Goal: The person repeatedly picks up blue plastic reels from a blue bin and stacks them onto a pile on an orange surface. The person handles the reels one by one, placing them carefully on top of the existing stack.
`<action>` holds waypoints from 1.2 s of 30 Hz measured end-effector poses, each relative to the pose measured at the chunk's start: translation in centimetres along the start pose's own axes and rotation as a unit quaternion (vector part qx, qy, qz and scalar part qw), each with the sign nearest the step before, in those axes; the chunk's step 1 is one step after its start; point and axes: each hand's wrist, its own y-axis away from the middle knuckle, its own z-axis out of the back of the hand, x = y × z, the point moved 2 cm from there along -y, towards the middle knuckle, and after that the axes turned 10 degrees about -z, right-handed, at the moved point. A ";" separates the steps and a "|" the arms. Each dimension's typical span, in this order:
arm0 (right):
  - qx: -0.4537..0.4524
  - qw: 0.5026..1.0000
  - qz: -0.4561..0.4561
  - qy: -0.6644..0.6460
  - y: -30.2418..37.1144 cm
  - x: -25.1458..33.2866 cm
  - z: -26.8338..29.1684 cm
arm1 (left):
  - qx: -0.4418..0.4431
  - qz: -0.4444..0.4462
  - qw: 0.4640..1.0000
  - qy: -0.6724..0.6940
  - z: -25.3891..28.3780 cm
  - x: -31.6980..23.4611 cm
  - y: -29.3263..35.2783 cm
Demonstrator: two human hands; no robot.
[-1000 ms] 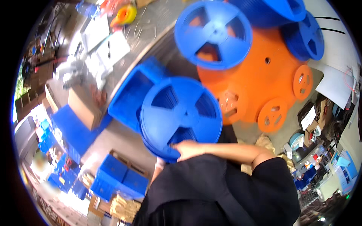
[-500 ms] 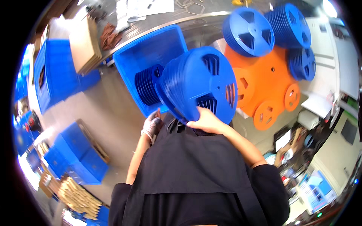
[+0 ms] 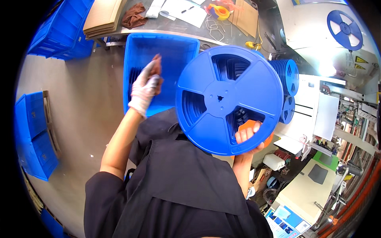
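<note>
A thick stack of blue plastic reels (image 3: 220,85) stands in front of me, its round face with three cut-out windows turned my way. My right hand (image 3: 249,137) grips its lower right rim, with the fingers coming through a window. Over the blue bin (image 3: 162,36) my left hand (image 3: 145,85) is raised, wearing a pale glove with bare fingertips. Its fingers stretch forward with the thumb apart, and I see nothing in it. Dark blue reels (image 3: 134,77) lie inside the bin at its left, partly hidden behind that hand.
More blue reel stacks (image 3: 293,77) stand to the right, behind the held one. An orange surface (image 3: 269,141) shows beneath it. A metal table (image 3: 178,25) with papers and yellow tape (image 3: 219,12) runs along the back. Blue crates (image 3: 33,135) stand on the left floor.
My view has swung to the right. The reel stack has tipped to show its face more fully, and my right hand now wraps its rim. My left hand has risen over the bin.
</note>
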 end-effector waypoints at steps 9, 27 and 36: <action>0.034 0.996 -0.005 -0.085 2.4 -2.2 -2.2 | 0.423 -0.325 0.799 -0.277 -18.2 -9.2 6.3; -0.107 0.987 0.029 -0.120 5.3 0.1 2.3 | 0.588 -0.198 0.625 -0.474 -7.7 -3.2 9.0; -0.289 0.953 -0.073 0.048 2.0 0.8 2.3 | 0.447 -0.082 0.829 -0.326 -0.8 -2.6 10.2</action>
